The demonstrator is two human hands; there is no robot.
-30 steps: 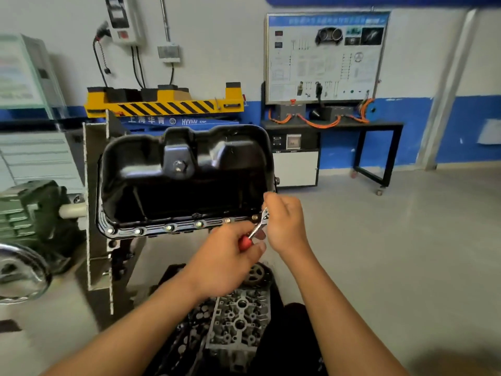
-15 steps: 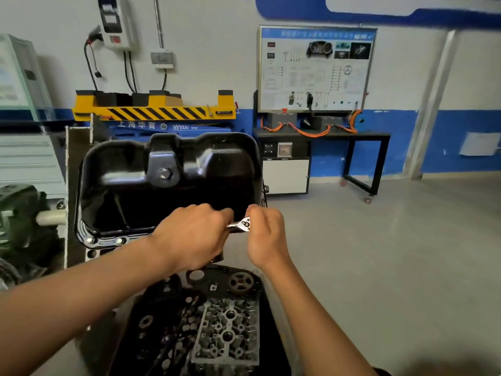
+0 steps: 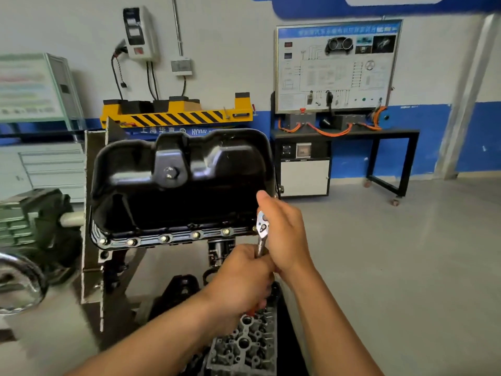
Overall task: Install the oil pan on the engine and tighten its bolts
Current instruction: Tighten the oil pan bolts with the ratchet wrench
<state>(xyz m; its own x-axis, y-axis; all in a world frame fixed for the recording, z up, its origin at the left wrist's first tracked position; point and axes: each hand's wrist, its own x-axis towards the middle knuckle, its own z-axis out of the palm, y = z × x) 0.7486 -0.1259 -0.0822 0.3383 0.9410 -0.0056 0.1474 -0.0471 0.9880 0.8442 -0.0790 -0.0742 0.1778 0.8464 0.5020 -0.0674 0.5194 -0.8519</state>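
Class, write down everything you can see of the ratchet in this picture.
The ratchet is shiny chrome metal, with a rounded head bearing a small switch and a slim shank. It stands nearly upright, head up, at the lower right corner of the oil pan. The left hand grips its handle, hiding it; the right hand holds the head. Its socket is hidden.

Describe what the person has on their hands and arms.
Nothing is worn. The left hand and right hand are bare, without gloves. The left forearm and right forearm are bare as far as the picture shows: no sleeves, watch or bracelet. No ring is visible.
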